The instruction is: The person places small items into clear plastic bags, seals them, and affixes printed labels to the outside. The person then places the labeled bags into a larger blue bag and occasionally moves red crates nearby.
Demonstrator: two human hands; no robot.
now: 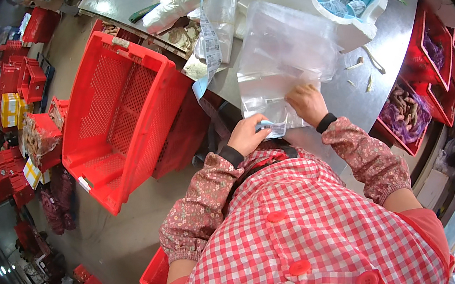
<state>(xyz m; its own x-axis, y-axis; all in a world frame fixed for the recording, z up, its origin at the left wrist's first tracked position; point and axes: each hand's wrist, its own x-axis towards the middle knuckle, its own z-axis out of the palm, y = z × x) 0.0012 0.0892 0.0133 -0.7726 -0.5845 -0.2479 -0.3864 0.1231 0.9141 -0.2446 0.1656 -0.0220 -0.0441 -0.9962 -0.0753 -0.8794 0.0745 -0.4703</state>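
Observation:
At the table's near edge my left hand (247,136) is closed on a short strip of light blue labels (274,128), pinched between thumb and fingers. My right hand (307,106) rests on the clear plastic bags (286,42), its fingers bent together and their tips against the film. Whether those fingertips pinch anything is hidden. The bags lie in a flat stack on the metal table (347,99). Left of the stack, a long blue label strip (210,42) hangs down past the table edge.
A white foam box (341,32) full of blue label strips stands at the back. A large red crate (116,121) tilts at the left, by the table. Rolled plastic bags (172,8) lie at far left. Red crates holding root-like produce (405,109) stand at right.

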